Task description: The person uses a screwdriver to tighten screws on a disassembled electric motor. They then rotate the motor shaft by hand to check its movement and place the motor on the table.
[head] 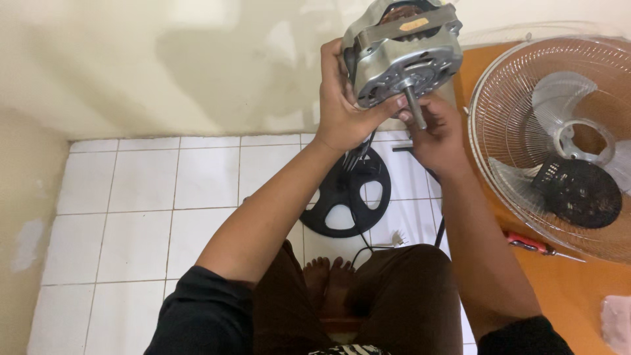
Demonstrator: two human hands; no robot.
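Up near the wall, above the white tiled floor [144, 190], left hand [342, 108] holds the fan motor [401, 52] off the ground, shaft end facing the camera. Left fingers [384, 108] are wrapped round the housing's lower rim, clamped on it. Right hand [437, 135] sits just below the steel shaft [415, 108]; right fingers [420, 121] are closed round the shaft tip, pinching it.

Step, as I read it: motor is out of the fan and being checked or turned by the shaft. Next move would call for a steady left grip on the housing while the right works the shaft, and care with the black cable [358, 223] hanging from the motor down toward the white plug [396, 240] on the floor.

Below the hands, a black spoked round piece [345, 194] lies flat on the tiles, between the person's knees and the wall.

Containers: nothing like a box or tray in view. Closest thing is the wire fan guard [499, 118] lying on the orange surface [565, 289] at right; inside it sit the clear blade [559, 92] and a black vented round cap [578, 194]. Red-handled screwdriver [529, 244] lies just beside the guard's lower rim. Pale cloth [616, 322] at the bottom right corner, too cropped to identify
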